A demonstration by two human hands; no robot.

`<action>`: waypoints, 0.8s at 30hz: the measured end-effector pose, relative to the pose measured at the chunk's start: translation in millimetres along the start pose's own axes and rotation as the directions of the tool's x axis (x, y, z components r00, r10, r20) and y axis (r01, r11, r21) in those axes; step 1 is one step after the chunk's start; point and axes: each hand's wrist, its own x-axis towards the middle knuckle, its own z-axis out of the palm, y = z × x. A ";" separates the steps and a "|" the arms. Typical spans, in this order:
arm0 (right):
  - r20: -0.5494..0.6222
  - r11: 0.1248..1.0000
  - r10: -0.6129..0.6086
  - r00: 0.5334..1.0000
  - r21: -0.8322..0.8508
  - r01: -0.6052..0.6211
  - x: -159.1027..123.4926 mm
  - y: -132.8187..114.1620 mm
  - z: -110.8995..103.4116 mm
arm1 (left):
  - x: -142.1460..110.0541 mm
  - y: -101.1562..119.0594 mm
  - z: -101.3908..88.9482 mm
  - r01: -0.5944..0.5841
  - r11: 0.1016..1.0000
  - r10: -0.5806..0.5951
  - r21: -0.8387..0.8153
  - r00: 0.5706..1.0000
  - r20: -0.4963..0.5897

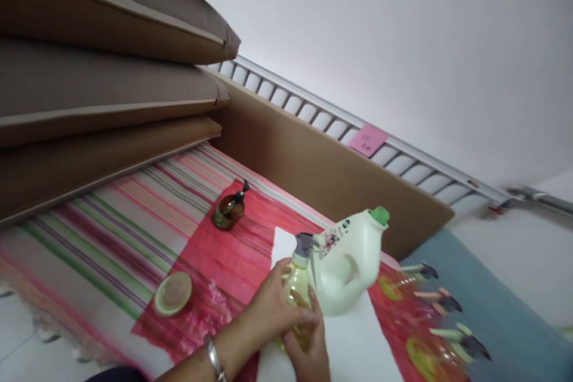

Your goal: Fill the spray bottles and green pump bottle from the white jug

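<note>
Both my hands are wrapped around a clear bottle [298,282] of yellowish liquid, topped with a grey spray or pump head. My left hand [273,301], a silver bangle on its wrist, grips the bottle's left side and front. Lower down, my right hand [310,346] holds the right side, its fingers partly hidden. The bottle stands nearly upright over a white sheet [376,346]. Right behind it is a large white jug [353,262] with a green cap [380,215] and a printed label.
A dark amber pump bottle [229,212] and a round pale dish or lid [172,294] sit on red translucent plastic [264,209] over a striped cloth [102,239]. Several clear trigger bottles [436,352] lie at right. Stacked cushions [111,83] rise at left; a brown board [313,161] runs behind.
</note>
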 end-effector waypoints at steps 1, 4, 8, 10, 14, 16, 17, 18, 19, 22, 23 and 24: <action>0.016 1.000 -0.013 1.000 0.006 0.013 -4.8 3.2 -4.3 | -3.1 -0.5 6.0 -0.004 1.000 0.005 -0.004 1.000 0.021; 0.135 1.000 -0.016 0.991 0.021 0.014 -3.9 -7.5 -26.6 | -10.2 0.1 16.6 -0.074 0.990 0.079 0.119 0.996 -0.044; 0.165 0.996 0.071 0.984 -0.056 -0.063 12.4 -55.0 -60.2 | -11.5 -3.8 19.0 -0.132 0.949 0.170 0.287 0.979 -0.112; 0.098 0.996 0.064 0.993 -0.075 -0.057 16.8 -74.1 -63.7 | -12.0 -7.3 20.5 -0.160 0.921 0.212 0.356 0.971 -0.114; 0.037 0.985 -0.055 0.998 -0.160 0.060 12.7 -84.9 -43.6 | -19.2 -5.5 27.0 -0.226 0.888 0.266 0.401 0.963 -0.047; 0.005 0.972 -0.113 0.994 -0.209 0.112 8.5 -84.7 -32.1 | -23.9 0.4 29.1 -0.244 0.889 0.273 0.388 0.962 -0.021; -0.019 0.965 -0.136 0.991 -0.230 0.128 7.1 -85.2 -27.8 | -25.7 3.6 29.4 -0.250 0.892 0.277 0.377 0.961 -0.018; -0.045 0.958 -0.151 0.988 -0.252 0.135 6.6 -86.4 -24.4 | -27.0 6.4 29.4 -0.254 0.895 0.279 0.366 0.960 -0.015; -0.072 0.953 -0.159 0.985 -0.272 0.134 6.9 -88.2 -21.9 | -27.7 8.3 29.0 -0.257 0.896 0.281 0.361 0.959 -0.015; -0.119 0.944 -0.155 0.981 -0.310 0.112 11.4 -95.0 -16.4 | -27.3 7.3 27.7 -0.266 0.888 0.292 0.376 0.956 -0.013; -0.132 0.940 -0.153 0.979 -0.327 0.103 13.4 -97.0 -15.2 | -26.6 5.0 27.5 -0.267 0.884 0.295 0.384 0.956 -0.014; -0.144 0.933 -0.157 0.977 -0.347 0.099 15.2 -98.5 -14.4 | -26.0 2.2 27.5 -0.269 0.880 0.299 0.392 0.954 -0.014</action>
